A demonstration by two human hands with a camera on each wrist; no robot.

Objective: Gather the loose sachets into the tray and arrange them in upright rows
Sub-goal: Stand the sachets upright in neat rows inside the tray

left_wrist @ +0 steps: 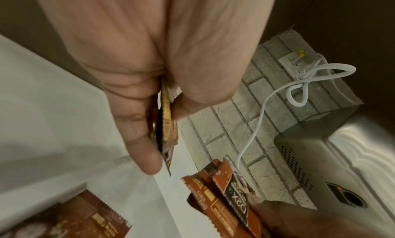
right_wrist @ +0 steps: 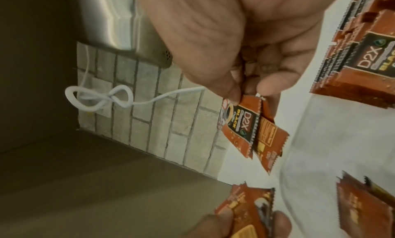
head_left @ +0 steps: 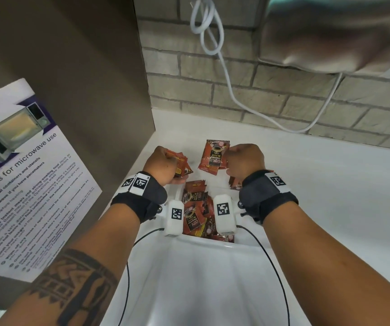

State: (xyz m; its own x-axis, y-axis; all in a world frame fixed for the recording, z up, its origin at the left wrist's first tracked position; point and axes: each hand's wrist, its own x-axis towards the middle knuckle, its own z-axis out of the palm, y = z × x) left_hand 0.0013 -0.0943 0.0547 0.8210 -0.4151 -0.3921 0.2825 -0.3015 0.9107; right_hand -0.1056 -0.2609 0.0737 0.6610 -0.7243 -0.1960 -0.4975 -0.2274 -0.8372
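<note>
Both hands hold small bundles of sachets above the tray.

The left hand (head_left: 163, 164) pinches a thin stack of orange-red foil coffee sachets (left_wrist: 165, 128) edge-on between thumb and fingers; the right hand (head_left: 244, 161) nips two more sachets (right_wrist: 250, 128) by their top corners, apparently to square them before standing them up. The white plastic tray (head_left: 203, 267) below holds a jumbled heap of sachets (head_left: 196, 212); another stack (right_wrist: 361, 54) lies on the white counter (head_left: 330, 184) beside it.
</note>
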